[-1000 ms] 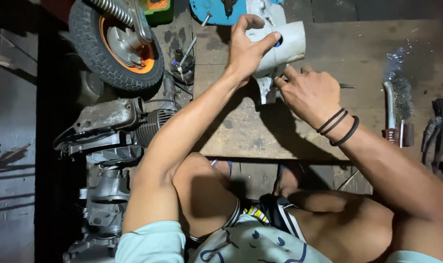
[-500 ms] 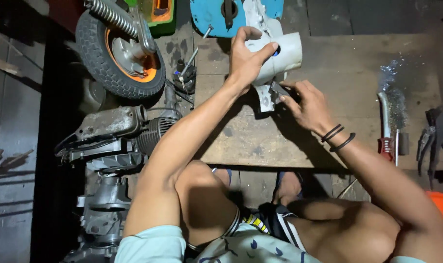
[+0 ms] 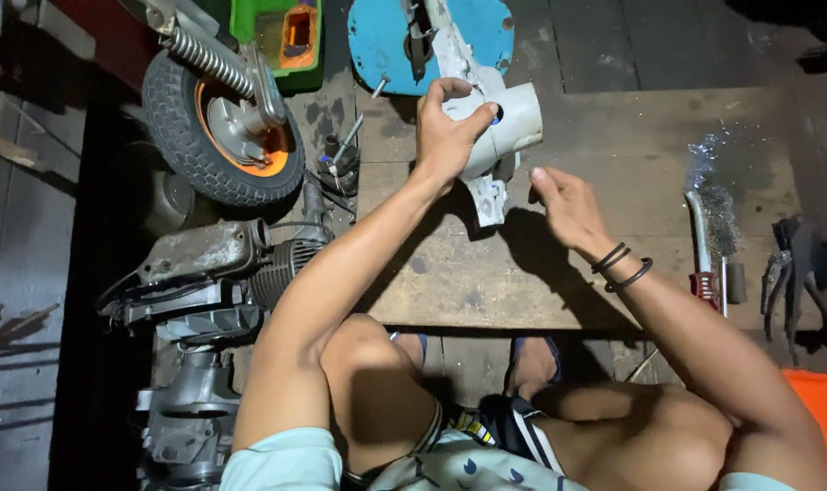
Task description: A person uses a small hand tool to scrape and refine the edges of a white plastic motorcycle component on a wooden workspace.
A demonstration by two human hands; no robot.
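Since half a second ago the right hand (image 3: 559,205) has drawn back from the pale grey scooter body panel (image 3: 504,136); earlier its fingers were working at the panel's lower edge, and now it hangs just off it with a gap between.

Head view: the left hand (image 3: 445,136) wraps over the top of the panel, thumb and fingers curled around the rim of its round opening, so the curved piece stands propped on its lower edge on the wooden tabletop (image 3: 613,273) and, I judge, cannot roll or tip. The panel lies at about 2 o'clock from that hand, touching it, and leans against the blue scooter shell (image 3: 377,41) behind it at 12 o'clock. The right hand is loosely half-closed, fingertips drawn near the thumb; whether it pinches some small part I cannot tell. From this hand the panel sits at about 10 o'clock, near but apart. Two black bands (image 3: 621,265) circle the right wrist.

Off the tabletop at 9 o'clock stands a small wheel with an orange rim (image 3: 222,136), a coil spring shock (image 3: 209,59) above it, and below them a bare engine block (image 3: 204,282) on the floor, seemingly set aside within reach. A socket wrench (image 3: 345,145) lies at the tabletop's left edge. At 3 o'clock a chromed lever with a red end (image 3: 700,245) rests on the wood, dark pliers (image 3: 781,273) beyond it. A green and orange box (image 3: 281,36) sits at 11 o'clock.
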